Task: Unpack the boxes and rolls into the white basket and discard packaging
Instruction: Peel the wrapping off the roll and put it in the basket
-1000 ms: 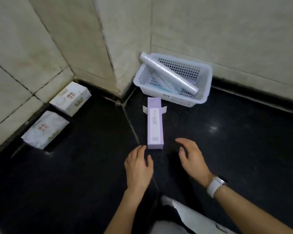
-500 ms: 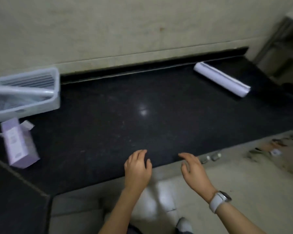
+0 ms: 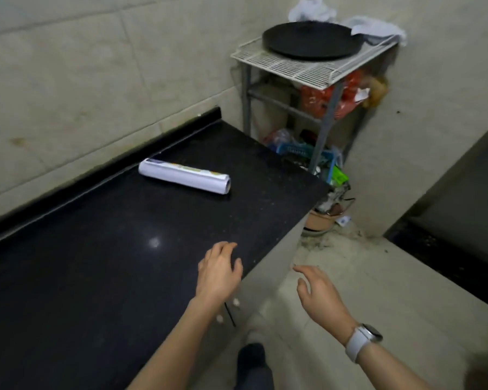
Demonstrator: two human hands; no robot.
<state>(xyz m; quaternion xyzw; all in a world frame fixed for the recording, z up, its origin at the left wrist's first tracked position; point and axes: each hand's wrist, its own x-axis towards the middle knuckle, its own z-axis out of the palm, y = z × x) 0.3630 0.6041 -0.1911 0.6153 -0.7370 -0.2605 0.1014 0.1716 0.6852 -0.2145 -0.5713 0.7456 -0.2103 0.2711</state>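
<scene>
both the left hand (image 3: 219, 273) and right hand (image 3: 320, 294) hover open and empty. next step looks like fetching the white roll (image 3: 184, 179) lying far on the counter (image 3: 96, 263); that calls for a forward reach.

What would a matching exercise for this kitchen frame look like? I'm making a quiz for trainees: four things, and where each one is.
Things:
1. paper-wrapped roll
2. black round pan
3. left hand
4. right hand

Places:
A. on top of the white wire rack
B. over the pale floor, past the counter's edge
C. lying on the black countertop near the wall
D. over the countertop's near edge

Pairs: 1-C, 2-A, 3-D, 4-B
</scene>
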